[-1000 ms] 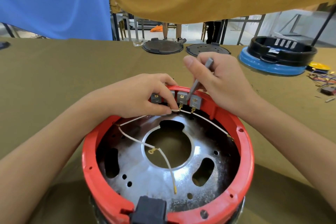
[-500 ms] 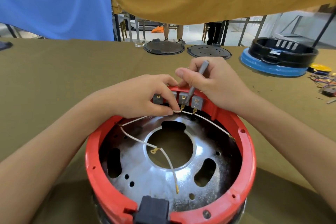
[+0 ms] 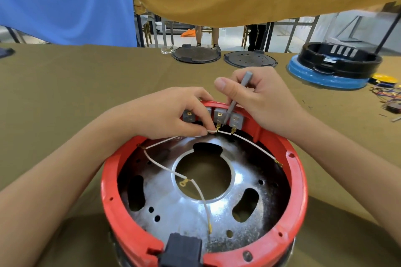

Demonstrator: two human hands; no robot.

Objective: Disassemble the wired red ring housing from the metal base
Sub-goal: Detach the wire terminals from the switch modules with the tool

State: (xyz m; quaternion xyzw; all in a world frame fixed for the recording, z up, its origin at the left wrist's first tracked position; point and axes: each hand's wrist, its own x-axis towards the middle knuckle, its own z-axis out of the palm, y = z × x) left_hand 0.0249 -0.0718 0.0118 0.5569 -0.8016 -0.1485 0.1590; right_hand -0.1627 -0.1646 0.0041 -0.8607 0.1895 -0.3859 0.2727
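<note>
Hands pinch thin white wire (image 3: 211,131) and slim grey tool (image 3: 233,106).

Two hands (image 3: 173,112), one red ring housing (image 3: 303,180), two dark lids (image 3: 196,55), three grey terminal blocks (image 3: 219,115).

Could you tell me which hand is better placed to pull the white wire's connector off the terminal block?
Left. The left hand already pinches the white wire at the terminal block, while the right hand grips the grey tool.
</note>
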